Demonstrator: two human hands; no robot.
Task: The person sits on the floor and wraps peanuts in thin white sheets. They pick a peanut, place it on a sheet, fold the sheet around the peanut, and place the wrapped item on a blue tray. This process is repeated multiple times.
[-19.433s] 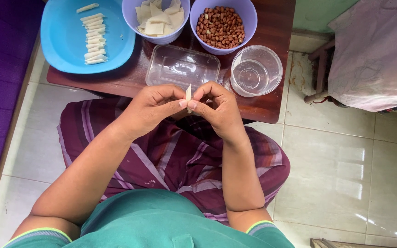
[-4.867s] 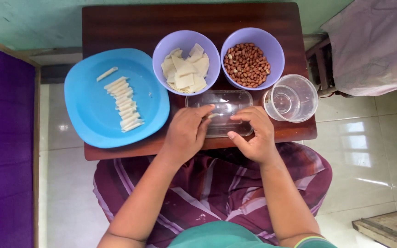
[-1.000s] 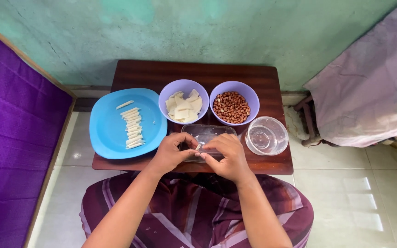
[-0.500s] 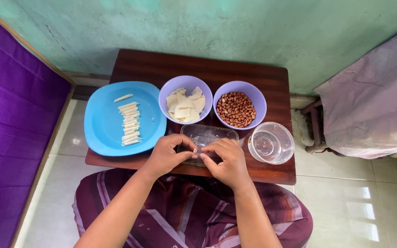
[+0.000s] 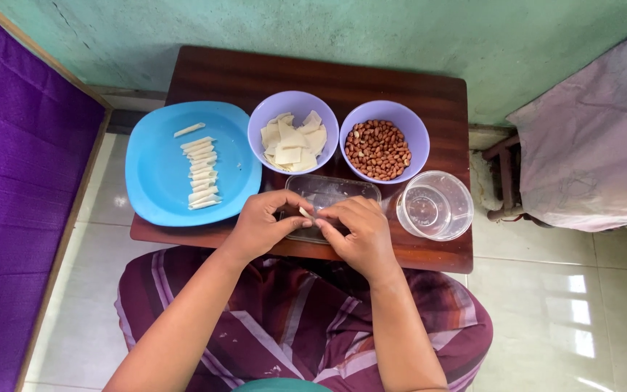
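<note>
Working right over the clear rectangular plastic tray (image 5: 332,196), both hands meet at the near edge of the small dark wooden table (image 5: 313,76): the left hand (image 5: 264,223) and the right hand (image 5: 355,231) pinch one small pale dough piece (image 5: 304,213) between fingertips, fingers drawn in narrow around it, and it sits just above the tray's front rim. Compared with half a second ago, the hands have barely shifted and the pinch stays put, while the view has swung so the table sits a little higher and more central. Count them up: two lilac round bowls side by side, one bowl of flat cream dough squares (image 5: 293,131) and one bowl of brown peanuts (image 5: 384,141); one empty clear round plastic cup (image 5: 434,205) at the right, just beside the tray. One blue rounded plate (image 5: 161,181) on the left carries a column of thin rolled dough sticks (image 5: 199,174), roughly ten, plus one more lying apart above it, though they are too small to count surely. Purple cloth (image 5: 16,181) hangs at the left, a pale mauve cloth (image 5: 596,138) drapes at the right, and a striped maroon garment (image 5: 292,319) covers the lap.
</note>
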